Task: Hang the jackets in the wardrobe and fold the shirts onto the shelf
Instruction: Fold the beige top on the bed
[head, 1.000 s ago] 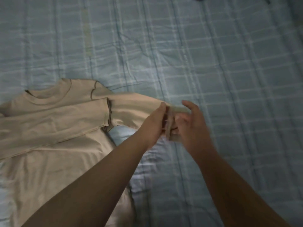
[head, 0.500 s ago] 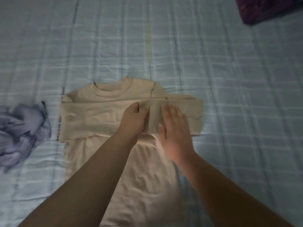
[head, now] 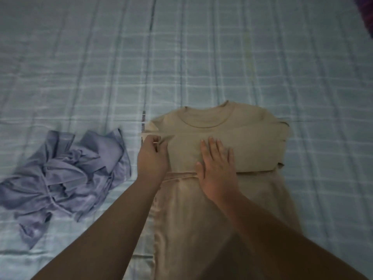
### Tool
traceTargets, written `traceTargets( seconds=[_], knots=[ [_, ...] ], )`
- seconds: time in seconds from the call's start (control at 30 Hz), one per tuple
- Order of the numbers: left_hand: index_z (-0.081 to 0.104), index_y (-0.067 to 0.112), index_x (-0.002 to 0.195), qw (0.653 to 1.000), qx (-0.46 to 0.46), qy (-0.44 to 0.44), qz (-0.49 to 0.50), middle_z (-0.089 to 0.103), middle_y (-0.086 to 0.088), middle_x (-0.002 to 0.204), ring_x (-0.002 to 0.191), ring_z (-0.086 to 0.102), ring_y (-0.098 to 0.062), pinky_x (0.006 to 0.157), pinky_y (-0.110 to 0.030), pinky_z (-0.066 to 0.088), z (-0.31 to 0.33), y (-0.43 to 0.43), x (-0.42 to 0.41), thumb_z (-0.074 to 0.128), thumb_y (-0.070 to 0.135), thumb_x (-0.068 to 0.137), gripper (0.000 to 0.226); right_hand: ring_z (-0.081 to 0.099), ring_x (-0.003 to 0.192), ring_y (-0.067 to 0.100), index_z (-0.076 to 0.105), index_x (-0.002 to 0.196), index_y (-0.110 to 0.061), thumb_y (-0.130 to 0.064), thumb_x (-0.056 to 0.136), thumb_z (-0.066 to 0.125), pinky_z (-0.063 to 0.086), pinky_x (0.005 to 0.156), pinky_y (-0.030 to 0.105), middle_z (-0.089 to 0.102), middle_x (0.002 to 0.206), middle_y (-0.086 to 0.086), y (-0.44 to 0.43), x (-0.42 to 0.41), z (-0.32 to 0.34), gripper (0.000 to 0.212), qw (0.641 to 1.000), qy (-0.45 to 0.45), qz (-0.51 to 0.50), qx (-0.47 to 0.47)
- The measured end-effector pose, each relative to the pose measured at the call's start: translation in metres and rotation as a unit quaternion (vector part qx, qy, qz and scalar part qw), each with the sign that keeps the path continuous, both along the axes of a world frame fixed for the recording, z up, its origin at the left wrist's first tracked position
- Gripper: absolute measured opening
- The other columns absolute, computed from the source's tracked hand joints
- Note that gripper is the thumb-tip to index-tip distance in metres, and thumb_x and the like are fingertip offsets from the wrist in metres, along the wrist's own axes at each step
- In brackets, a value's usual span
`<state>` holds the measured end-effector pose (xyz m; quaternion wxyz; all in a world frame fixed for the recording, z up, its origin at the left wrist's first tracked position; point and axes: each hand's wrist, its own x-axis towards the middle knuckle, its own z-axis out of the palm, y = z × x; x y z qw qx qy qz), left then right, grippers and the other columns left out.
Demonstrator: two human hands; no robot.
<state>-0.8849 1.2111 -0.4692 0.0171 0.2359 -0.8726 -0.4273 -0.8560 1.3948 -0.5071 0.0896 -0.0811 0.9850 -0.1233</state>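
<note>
On the checked bed sheet (head: pixel 201 57), a crumpled blue garment (head: pixel 64 172) is seen at the left, not yet folded. Just right of it, the sleeve end at the left edge of the beige shirt (head: pixel 252 142) is pinched between the thumb and curled fingers of the left hand (head: pixel 153 158), which was at the middle of the sleeve band half a second ago. The shirt is spread flat at centre, collar far. The right hand (head: pixel 216 164) is pressed flat on its chest, fingers straight and close together. The sleeves are judged squared; the lengthwise fold remains.
</note>
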Motion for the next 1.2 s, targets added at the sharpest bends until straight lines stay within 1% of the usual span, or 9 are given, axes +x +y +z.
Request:
traceTargets(
  seconds=[0.17, 0.3, 0.4, 0.53, 0.73, 0.87, 0.97, 1.07, 1.2],
  knots=[
    [0.051, 0.015, 0.089, 1.000, -0.011, -0.007, 0.020, 0.055, 0.002, 0.079, 0.075, 0.050, -0.019, 0.065, -0.031, 0.031, -0.025, -0.033, -0.001, 0.055, 0.015, 0.093, 0.006, 0.019, 0.151, 0.026, 0.022, 0.156, -0.025, -0.043, 0.098, 0.032, 0.014, 0.119, 0.058, 0.024, 0.163, 0.006, -0.022, 0.000, -0.012, 0.062, 0.999, -0.019, -0.007, 0.033],
    [0.049, 0.010, 0.094, 0.999, 0.022, -0.028, 0.013, 0.054, -0.006, 0.088, 0.080, 0.053, -0.024, 0.067, -0.030, 0.033, -0.044, -0.040, -0.004, 0.058, 0.016, 0.092, 0.011, 0.022, 0.150, 0.026, 0.031, 0.153, -0.026, -0.046, 0.096, 0.036, 0.016, 0.117, 0.060, 0.026, 0.162, 0.005, -0.025, 0.004, -0.025, 0.061, 0.997, -0.035, -0.011, 0.062],
    [0.052, 0.009, 0.112, 0.997, 0.047, -0.039, 0.048, 0.057, -0.008, 0.104, 0.092, 0.058, -0.024, 0.077, -0.035, 0.046, -0.051, -0.038, 0.003, 0.063, 0.023, 0.087, 0.031, 0.024, 0.149, 0.028, 0.032, 0.153, -0.026, -0.046, 0.096, 0.036, 0.017, 0.118, 0.060, 0.025, 0.162, 0.005, -0.024, 0.004, -0.030, 0.060, 0.998, -0.021, -0.011, 0.065],
    [0.048, 0.009, 0.125, 0.996, 0.043, -0.058, 0.058, 0.054, -0.011, 0.117, 0.103, 0.054, -0.024, 0.089, -0.037, 0.047, -0.050, -0.038, 0.027, 0.066, 0.025, 0.085, 0.047, 0.025, 0.148, 0.029, 0.029, 0.154, -0.024, -0.045, 0.098, 0.032, 0.019, 0.119, 0.055, 0.028, 0.162, 0.006, -0.017, 0.010, -0.020, 0.060, 0.998, -0.031, -0.016, 0.058],
    [0.043, 0.015, 0.125, 0.983, 0.113, -0.122, 0.079, 0.059, -0.005, 0.106, 0.090, 0.063, -0.023, 0.069, -0.031, 0.044, -0.036, -0.034, 0.095, 0.061, 0.026, 0.093, 0.038, 0.030, 0.143, 0.031, 0.044, 0.145, -0.010, -0.029, 0.095, 0.041, 0.025, 0.119, 0.048, 0.038, 0.154, 0.013, 0.047, 0.060, 0.009, 0.053, 0.993, -0.022, -0.113, -0.016],
    [0.040, 0.015, 0.135, 0.978, 0.140, -0.141, 0.058, 0.057, 0.000, 0.110, 0.083, 0.060, -0.008, 0.064, -0.023, 0.044, -0.033, -0.025, 0.153, 0.060, 0.015, 0.094, 0.046, 0.038, 0.136, 0.040, 0.048, 0.136, -0.001, -0.028, 0.085, 0.044, 0.029, 0.116, 0.051, 0.045, 0.145, 0.023, 0.116, 0.114, 0.018, 0.058, 0.984, -0.009, -0.177, -0.010],
    [0.041, 0.015, 0.134, 0.984, 0.101, -0.145, 0.038, 0.057, 0.001, 0.108, 0.080, 0.058, -0.010, 0.063, -0.019, 0.040, -0.032, -0.016, 0.192, 0.059, 0.007, 0.089, 0.049, 0.038, 0.136, 0.041, 0.045, 0.139, -0.002, -0.016, 0.077, 0.056, 0.031, 0.115, 0.053, 0.043, 0.146, 0.023, 0.154, 0.152, 0.020, 0.064, 0.965, -0.047, -0.257, -0.019],
    [0.042, 0.016, 0.132, 0.983, 0.074, -0.166, 0.036, 0.057, 0.002, 0.107, 0.077, 0.055, -0.005, 0.064, -0.018, 0.037, -0.029, -0.003, 0.227, 0.061, 0.007, 0.086, 0.051, 0.045, 0.130, 0.038, 0.048, 0.135, -0.004, -0.020, 0.074, 0.054, 0.035, 0.112, 0.050, 0.049, 0.139, 0.022, 0.181, 0.186, 0.021, 0.064, 0.938, -0.071, -0.334, -0.065],
    [0.049, 0.012, 0.120, 0.968, 0.027, -0.250, 0.024, 0.057, 0.004, 0.085, 0.072, 0.056, -0.014, 0.063, -0.028, 0.038, -0.024, 0.008, 0.262, 0.064, 0.016, 0.085, 0.039, 0.052, 0.125, 0.034, 0.049, 0.139, -0.009, -0.010, 0.083, 0.058, 0.041, 0.106, 0.043, 0.055, 0.135, 0.017, 0.197, 0.223, 0.028, 0.056, 0.867, -0.119, -0.458, -0.157]
  ],
)
